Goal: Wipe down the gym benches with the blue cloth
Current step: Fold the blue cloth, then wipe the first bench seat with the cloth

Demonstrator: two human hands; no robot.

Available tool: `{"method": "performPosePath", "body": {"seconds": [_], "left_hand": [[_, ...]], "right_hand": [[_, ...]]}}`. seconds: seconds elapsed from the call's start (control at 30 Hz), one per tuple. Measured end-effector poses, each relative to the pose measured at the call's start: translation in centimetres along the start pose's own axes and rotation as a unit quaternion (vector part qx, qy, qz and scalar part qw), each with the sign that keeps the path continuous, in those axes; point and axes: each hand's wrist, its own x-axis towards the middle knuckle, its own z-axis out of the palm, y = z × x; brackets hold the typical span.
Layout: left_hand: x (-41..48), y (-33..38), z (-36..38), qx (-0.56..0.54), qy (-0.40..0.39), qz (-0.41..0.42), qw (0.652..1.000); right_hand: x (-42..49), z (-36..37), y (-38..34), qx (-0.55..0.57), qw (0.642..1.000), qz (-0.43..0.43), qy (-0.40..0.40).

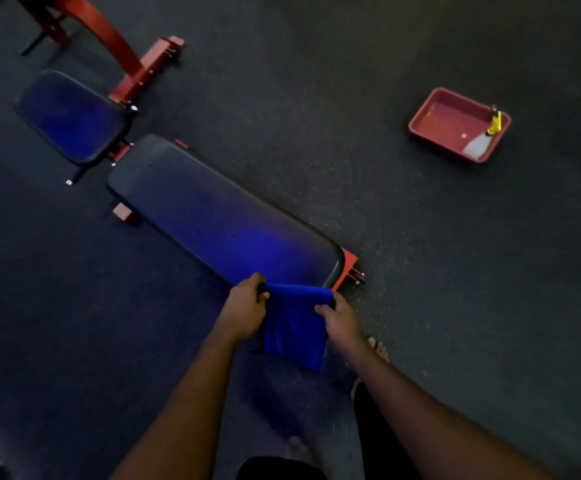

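Cloth [296,327] (blue) hangs — top corners pinched by left hand [246,308] and right hand [341,318]; bench [213,216] just beyond.

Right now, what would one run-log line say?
left hand: grips blue cloth | right hand: grips blue cloth | blue cloth: hangs near bench end | spray bottle: in red tray

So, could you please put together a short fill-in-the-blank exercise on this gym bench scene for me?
1. The left hand and the right hand each grip the ____ cloth.
2. In the red tray lies a spray bottle with a ____ trigger.
3. The red tray sits to the ____ of the long bench pad.
Missing words: blue; yellow; right.
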Motion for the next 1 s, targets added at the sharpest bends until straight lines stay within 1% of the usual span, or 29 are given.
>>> {"method": "performPosePath", "body": {"seconds": [0.1, 0.2, 0.27, 0.33, 0.43, 0.5, 0.53, 0.6, 0.63, 0.7, 0.73, 0.8, 0.9, 1.0], "left_hand": [[2.0, -1.8, 0.6, 0.032, -0.003, 0.027, 0.999], [4.0, -3.3, 1.1, 0.055, 0.018, 0.081, 0.995], [5.3, -4.5, 1.8, 0.047, 0.041, 0.135, 0.989], [6.2, -6.0, 2.9, 0.063, 0.042, 0.183, 0.980], [6.4, -7.8, 4.5, 0.159, 0.054, 0.244, 0.955], [6.8, -9.2, 5.9, 0.190, 0.031, 0.312, 0.930], [7.2, -9.6, 6.4, 0.201, 0.011, 0.336, 0.920], [8.5, -10.4, 7.9, 0.223, -0.019, 0.361, 0.905], [9.2, -10.9, 9.2, 0.230, -0.032, 0.359, 0.904], [10.3, -11.4, 11.5, 0.247, -0.050, 0.326, 0.911], [10.8, -11.9, 13.0, 0.263, -0.041, 0.318, 0.910], [11.2, -12.5, 15.4, 0.290, 0.014, 0.317, 0.903], [11.7, -13.0, 17.1, 0.290, 0.118, 0.336, 0.888], [12.3, -13.6, 18.1, 0.275, 0.179, 0.361, 0.873]], "right_hand": [[1.0, 1.5, 1.5, -0.014, 0.999, -0.008, 0.038], [1.6, 3.3, 2.8, -0.031, 0.993, -0.052, 0.101], [2.1, 4.7, 3.9, -0.019, 0.985, -0.077, 0.154], [2.5, 6.0, 5.0, -0.006, 0.973, -0.102, 0.208], [3.9, 7.4, 6.7, -0.028, 0.947, -0.144, 0.285], [4.6, 8.3, 8.1, -0.049, 0.920, -0.167, 0.350], [5.2, 8.4, 8.6, -0.038, 0.916, -0.164, 0.365], [6.3, 8.3, 9.8, 0.019, 0.915, -0.142, 0.378], [6.9, 8.1, 10.6, 0.058, 0.916, -0.128, 0.375], [8.5, 7.6, 11.8, 0.155, 0.916, -0.120, 0.349], [9.7, 7.5, 12.8, 0.202, 0.912, -0.127, 0.334], [11.5, 7.2, 13.8, 0.254, 0.904, -0.147, 0.312], [13.1, 6.7, 14.6, 0.279, 0.891, -0.182, 0.307], [14.4, 6.2, 15.4, 0.287, 0.879, -0.233, 0.303]]}}
